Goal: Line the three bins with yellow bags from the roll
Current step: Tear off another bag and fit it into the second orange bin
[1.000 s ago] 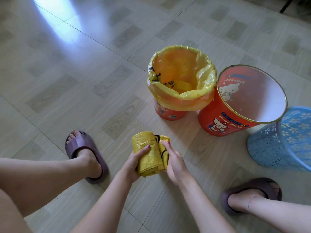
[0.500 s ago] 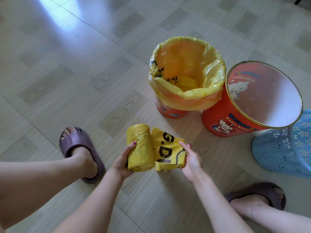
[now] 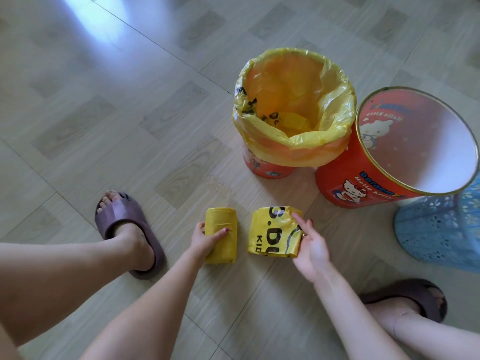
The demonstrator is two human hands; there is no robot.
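Observation:
My left hand (image 3: 202, 240) grips the yellow bag roll (image 3: 222, 236) low over the floor. A folded yellow bag (image 3: 272, 233) with black print is pinched by my right hand (image 3: 311, 249); a gap separates it from the roll. Behind them stands a small orange bin (image 3: 267, 170) lined with a yellow bag (image 3: 293, 110) folded over its rim. To its right a larger orange cartoon bin (image 3: 363, 183) stands unlined, its inside white. A blue perforated bin (image 3: 439, 229) sits at the right edge, partly cut off.
I stand on a tiled floor (image 3: 130, 113). My left foot in a purple slipper (image 3: 124, 224) is beside the roll, and my right foot in its slipper (image 3: 410, 300) is near the blue bin. The three bins stand close together.
The bag unrolled to the right, then came apart from the roll. My hands have moved apart, the left keeping the roll, the right holding the separated bag.

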